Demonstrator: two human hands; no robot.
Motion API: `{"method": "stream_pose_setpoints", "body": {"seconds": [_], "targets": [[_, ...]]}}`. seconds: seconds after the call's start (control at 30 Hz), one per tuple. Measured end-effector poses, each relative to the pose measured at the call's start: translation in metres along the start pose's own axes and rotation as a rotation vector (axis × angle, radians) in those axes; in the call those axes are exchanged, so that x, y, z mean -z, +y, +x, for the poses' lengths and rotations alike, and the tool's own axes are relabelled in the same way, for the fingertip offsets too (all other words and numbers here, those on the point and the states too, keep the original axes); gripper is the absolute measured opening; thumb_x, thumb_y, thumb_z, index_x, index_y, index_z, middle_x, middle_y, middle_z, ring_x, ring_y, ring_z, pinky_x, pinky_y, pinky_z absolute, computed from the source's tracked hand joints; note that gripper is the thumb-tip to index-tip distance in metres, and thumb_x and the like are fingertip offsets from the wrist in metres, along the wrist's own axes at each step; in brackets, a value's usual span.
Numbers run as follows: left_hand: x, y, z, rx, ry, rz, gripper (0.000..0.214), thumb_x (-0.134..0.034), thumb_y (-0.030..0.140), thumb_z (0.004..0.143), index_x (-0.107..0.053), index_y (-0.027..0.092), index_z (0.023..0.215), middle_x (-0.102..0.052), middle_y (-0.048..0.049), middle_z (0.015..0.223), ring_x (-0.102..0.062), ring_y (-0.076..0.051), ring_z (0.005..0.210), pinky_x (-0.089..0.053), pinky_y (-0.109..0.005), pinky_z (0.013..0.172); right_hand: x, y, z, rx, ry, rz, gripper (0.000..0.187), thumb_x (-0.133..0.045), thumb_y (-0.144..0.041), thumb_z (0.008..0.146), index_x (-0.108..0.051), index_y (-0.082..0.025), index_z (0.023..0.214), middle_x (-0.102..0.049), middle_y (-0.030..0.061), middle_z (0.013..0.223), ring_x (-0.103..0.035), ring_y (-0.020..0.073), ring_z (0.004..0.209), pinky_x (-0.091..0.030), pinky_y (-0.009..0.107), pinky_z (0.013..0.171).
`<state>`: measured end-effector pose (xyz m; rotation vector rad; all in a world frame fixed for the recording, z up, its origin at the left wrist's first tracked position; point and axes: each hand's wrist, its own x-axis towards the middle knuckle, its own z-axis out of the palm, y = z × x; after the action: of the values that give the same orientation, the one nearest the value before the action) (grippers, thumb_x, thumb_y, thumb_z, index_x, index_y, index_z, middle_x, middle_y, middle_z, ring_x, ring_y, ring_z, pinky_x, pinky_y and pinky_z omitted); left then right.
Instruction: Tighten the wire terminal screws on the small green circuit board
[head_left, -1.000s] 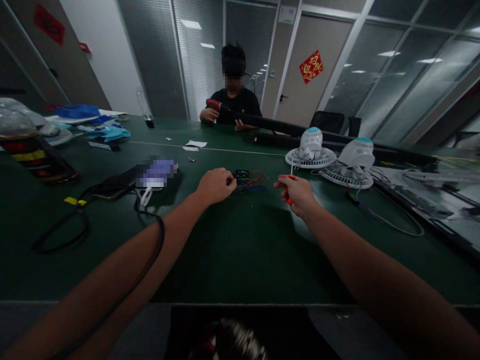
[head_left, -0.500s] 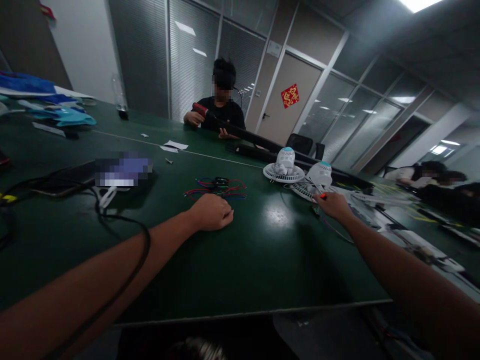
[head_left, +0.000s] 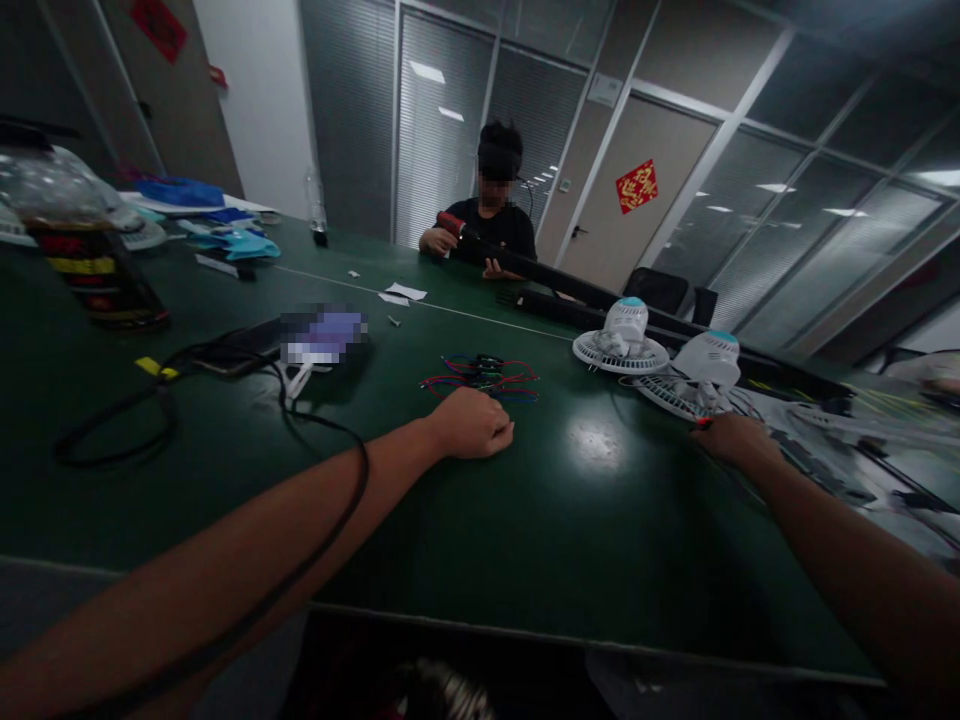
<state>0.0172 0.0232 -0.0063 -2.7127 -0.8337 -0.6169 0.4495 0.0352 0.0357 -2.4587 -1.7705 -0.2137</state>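
My left hand [head_left: 474, 424] rests on the green table with its fingers curled into a fist; whatever it may hold is hidden. Just beyond the knuckles lie small circuit boards [head_left: 486, 370] with red and blue wires. Off to the right, my right hand [head_left: 733, 440] is closed, and a small orange-red piece [head_left: 703, 423] shows at its fingertips; the rest of that piece is covered. Behind this hand sits a white fan [head_left: 709, 360] with a teal top, its round grille on the table. A second white fan [head_left: 624, 335] stands to its left.
A black cable [head_left: 360, 490] crosses over my left forearm. At left are a phone [head_left: 232, 352], a drink bottle [head_left: 97, 260] and blue cloth-like pieces [head_left: 240, 240]. Across the table a person [head_left: 491, 215] holds a red-and-black tool. Long black bars [head_left: 555, 310] lie behind the fans.
The view has turned left, so the scene sits further right and the drink bottle has come into view. My left fist stays by the wired boards; my right hand stays closed beside the fan.
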Motion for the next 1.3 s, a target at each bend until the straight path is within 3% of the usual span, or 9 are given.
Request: {"method": "stream_pose_setpoints", "body": {"seconds": [0.13, 0.43, 0.53, 0.6, 0.67, 0.77, 0.97, 1.1, 1.3], "targets": [[0.001, -0.001, 0.000, 0.003, 0.015, -0.020, 0.041, -0.040, 0.031, 0.087, -0.065, 0.014, 0.059, -0.063, -0.0066, 0.059, -0.053, -0.015, 0.051, -0.034, -0.027, 0.052, 0.024, -0.019, -0.002, -0.040, -0.069, -0.108, 0.024, -0.066, -0.032, 0.069, -0.055, -0.017, 0.055, -0.065, 0.0259, 0.080, -0.065, 0.0427, 0.086, -0.048, 0.050, 0.067], [0.009, -0.004, 0.004, 0.165, 0.086, -0.197, 0.044, -0.037, 0.036, 0.090, -0.061, 0.015, 0.059, -0.059, -0.0037, 0.058, -0.051, -0.013, 0.055, -0.035, -0.026, 0.057, 0.088, -0.107, -0.025, 0.145, -0.020, 0.164, 0.029, -0.063, -0.038, 0.075, -0.054, -0.019, 0.055, -0.054, 0.0056, 0.051, -0.060, 0.0216, 0.056, -0.044, 0.034, 0.053], [0.012, -0.008, 0.010, 0.369, 0.034, -0.473, 0.044, -0.036, 0.042, 0.091, -0.063, 0.014, 0.070, -0.060, -0.0031, 0.059, -0.053, -0.013, 0.055, -0.036, -0.026, 0.056, 0.085, -0.152, -0.046, 0.209, -0.077, 0.387, 0.030, -0.058, -0.045, 0.079, -0.058, -0.017, 0.068, -0.051, -0.0005, 0.047, -0.050, 0.0115, 0.041, -0.038, 0.025, 0.041], [0.014, -0.011, 0.013, 0.475, -0.036, -0.710, 0.040, -0.046, 0.043, 0.086, -0.062, 0.011, 0.104, -0.066, -0.0047, 0.073, -0.060, -0.014, 0.063, -0.040, -0.025, 0.058, 0.073, -0.182, -0.063, 0.253, -0.155, 0.513, 0.031, -0.056, -0.047, 0.080, -0.058, -0.017, 0.073, -0.045, -0.0045, 0.041, -0.044, 0.0090, 0.034, -0.035, 0.022, 0.036], [0.015, -0.012, 0.013, 0.490, -0.125, -0.858, 0.070, -0.060, 0.041, 0.077, -0.039, 0.007, 0.134, -0.068, -0.0092, 0.091, -0.063, -0.016, 0.071, -0.043, -0.026, 0.063, 0.058, -0.207, -0.079, 0.308, -0.245, 0.613, 0.030, -0.057, -0.047, 0.080, -0.061, -0.017, 0.078, -0.044, -0.0063, 0.039, -0.041, 0.0076, 0.032, -0.032, 0.020, 0.033], [0.018, -0.010, 0.008, 0.481, -0.196, -1.053, 0.093, -0.069, 0.035, 0.071, -0.019, 0.008, 0.144, -0.066, -0.0140, 0.104, -0.063, -0.017, 0.077, -0.045, -0.026, 0.065, 0.039, -0.231, -0.096, 0.369, -0.375, 0.871, 0.029, -0.065, -0.043, 0.075, -0.064, -0.016, 0.087, -0.042, -0.0086, 0.037, -0.039, 0.0064, 0.031, -0.028, 0.018, 0.031], [0.019, -0.004, -0.007, 0.544, -0.044, -1.209, 0.095, -0.071, 0.019, 0.067, -0.017, 0.016, 0.145, -0.064, -0.0048, 0.088, -0.060, -0.013, 0.066, -0.044, -0.025, 0.059, 0.030, -0.242, -0.105, 0.544, -0.530, 0.940, 0.030, -0.072, -0.037, 0.070, -0.068, -0.015, 0.090, -0.055, -0.0062, 0.055, -0.039, 0.0025, 0.035, -0.028, 0.017, 0.033], [0.014, -0.001, -0.013, 0.561, -0.020, -1.190, 0.044, -0.073, 0.019, 0.066, -0.056, 0.014, 0.106, -0.064, -0.0020, 0.081, -0.060, -0.012, 0.068, -0.046, -0.024, 0.060, 0.030, -0.238, -0.108, 0.613, -0.579, 0.903, 0.032, -0.070, -0.038, 0.072, -0.070, -0.016, 0.095, -0.056, -0.0062, 0.057, -0.040, 0.0025, 0.038, -0.029, 0.017, 0.036], [0.019, 0.009, -0.010, 0.670, -0.045, -1.311, 0.025, -0.063, 0.015, 0.076, -0.055, 0.012, 0.099, -0.063, -0.0006, 0.072, -0.058, -0.009, 0.053, -0.047, -0.021, 0.049, 0.029, -0.232, -0.113, 0.616, -0.528, 0.986, 0.035, -0.068, -0.037, 0.074, -0.068, -0.017, 0.102, -0.054, -0.0072, 0.054, -0.038, 0.0036, 0.038, -0.030, 0.018, 0.036]]}}
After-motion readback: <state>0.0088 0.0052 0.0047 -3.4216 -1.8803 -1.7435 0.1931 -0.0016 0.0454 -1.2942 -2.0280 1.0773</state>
